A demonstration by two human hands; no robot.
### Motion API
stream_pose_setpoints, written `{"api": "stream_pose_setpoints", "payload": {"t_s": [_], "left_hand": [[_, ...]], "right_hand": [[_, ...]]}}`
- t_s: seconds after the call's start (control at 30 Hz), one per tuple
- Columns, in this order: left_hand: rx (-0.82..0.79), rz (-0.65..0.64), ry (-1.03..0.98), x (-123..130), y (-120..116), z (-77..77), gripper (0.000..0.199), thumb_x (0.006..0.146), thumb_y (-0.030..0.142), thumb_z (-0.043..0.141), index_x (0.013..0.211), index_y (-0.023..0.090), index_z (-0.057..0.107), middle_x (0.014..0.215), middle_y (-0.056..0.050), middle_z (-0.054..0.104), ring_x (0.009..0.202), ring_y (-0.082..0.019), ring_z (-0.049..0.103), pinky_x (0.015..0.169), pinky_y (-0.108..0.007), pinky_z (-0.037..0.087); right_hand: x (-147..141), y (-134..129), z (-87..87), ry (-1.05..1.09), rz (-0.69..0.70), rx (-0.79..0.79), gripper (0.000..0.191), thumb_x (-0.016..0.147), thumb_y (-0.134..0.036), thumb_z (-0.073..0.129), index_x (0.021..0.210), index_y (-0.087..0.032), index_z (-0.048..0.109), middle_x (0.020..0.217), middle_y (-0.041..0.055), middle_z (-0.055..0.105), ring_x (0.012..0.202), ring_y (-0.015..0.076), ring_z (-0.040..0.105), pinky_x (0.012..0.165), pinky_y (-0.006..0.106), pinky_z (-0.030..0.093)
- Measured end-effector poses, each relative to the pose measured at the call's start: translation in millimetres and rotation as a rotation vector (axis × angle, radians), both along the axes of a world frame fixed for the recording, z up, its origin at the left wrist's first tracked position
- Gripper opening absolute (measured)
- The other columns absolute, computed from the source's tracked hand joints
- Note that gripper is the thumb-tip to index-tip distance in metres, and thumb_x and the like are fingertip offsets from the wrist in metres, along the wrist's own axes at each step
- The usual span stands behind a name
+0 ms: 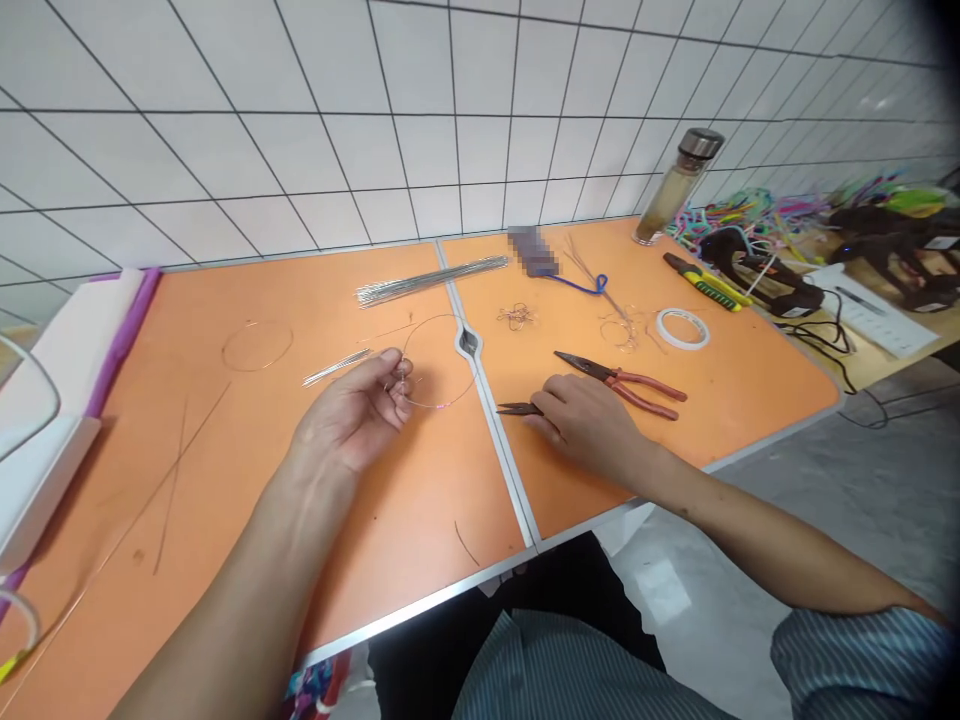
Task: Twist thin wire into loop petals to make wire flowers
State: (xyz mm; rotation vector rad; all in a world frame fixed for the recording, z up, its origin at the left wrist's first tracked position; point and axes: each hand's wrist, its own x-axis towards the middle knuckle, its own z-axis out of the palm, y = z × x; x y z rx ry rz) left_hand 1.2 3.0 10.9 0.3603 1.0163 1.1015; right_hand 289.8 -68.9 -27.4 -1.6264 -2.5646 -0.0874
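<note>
My left hand, palm up, pinches a thin wire ring that stretches to its right over the table seam. Small pink bits show on the ring's lower edge. My right hand, palm down, has its fingers round small dark pliers, whose tips point left toward the ring. Larger pliers with red handles lie just beyond my right hand. A short bundle of silvery wires rests beside my left fingertips.
Behind lie a long wire bundle, tangled wire, white tape roll and yellow-black cutter. A glass bottle stands at the back right. Long wires cross the left side; a white device is far left.
</note>
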Motion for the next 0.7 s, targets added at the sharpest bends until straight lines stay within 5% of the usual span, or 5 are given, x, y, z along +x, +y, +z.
{"api": "stream_pose_setpoints", "payload": {"t_s": [0.17,0.33,0.7], "left_hand": [[-0.018,0.014,0.015,-2,1,-3.7,0.016,0.097,0.006,0.065,0.084,0.014,0.067,0.073,0.000,0.066,0.051,-0.006,0.061,0.046,-0.014,0.053],[0.007,-0.014,0.021,-3,2,-12.8,0.014,0.095,0.005,0.067,0.085,0.014,0.068,0.076,0.000,0.067,0.055,-0.007,0.064,0.048,-0.014,0.055],[0.003,0.002,0.038,-6,4,-14.6,0.016,0.091,0.001,0.070,0.083,0.015,0.067,0.078,0.000,0.068,0.057,-0.007,0.065,0.048,-0.013,0.055]], "right_hand": [[29,-15,2.5,-0.002,-0.068,0.024,0.036,0.117,-0.041,0.052,0.105,-0.019,0.077,0.103,0.0123,0.075,0.092,0.0278,0.063,0.079,0.041,0.036],[60,15,18.3,0.002,-0.344,0.092,0.046,0.119,-0.047,0.043,0.115,-0.017,0.077,0.112,0.0163,0.074,0.104,0.0311,0.067,0.084,0.042,0.040],[100,50,17.4,0.093,-0.419,0.033,0.050,0.120,-0.046,0.035,0.123,-0.019,0.077,0.124,0.0161,0.076,0.111,0.0306,0.069,0.083,0.040,0.044]]}}
